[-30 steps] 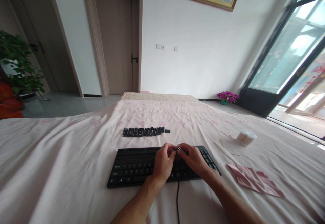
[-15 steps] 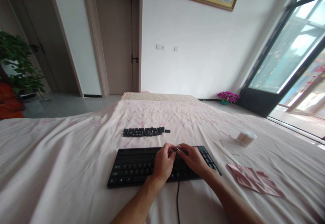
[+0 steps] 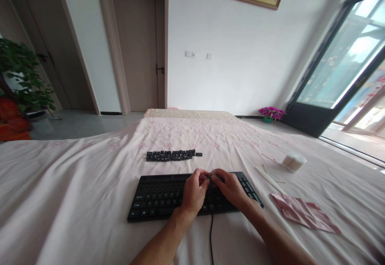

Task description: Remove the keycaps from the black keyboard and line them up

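A black keyboard [image 3: 156, 197] lies on a pink floral sheet [image 3: 75, 201], its cable [image 3: 210, 237] running toward me. My left hand [image 3: 194, 193] and my right hand [image 3: 230, 189] are both over the keyboard's upper middle, fingertips pinched together. Between them is a small thin metal tool [image 3: 213, 173] and a dark bit that I cannot make out. Beyond the keyboard, rows of removed black keycaps [image 3: 171, 155] are laid out on the sheet.
A round tub of cotton swabs [image 3: 294, 162] stands at the right, with loose swabs [image 3: 267, 179] beside it. A pink cloth [image 3: 303, 213] lies right of the keyboard. A door, a potted plant [image 3: 21, 80] and a glass sliding door [image 3: 345, 64] are behind.
The hands stay pinched at the same spot over the keyboard. Only the view has shifted slightly.
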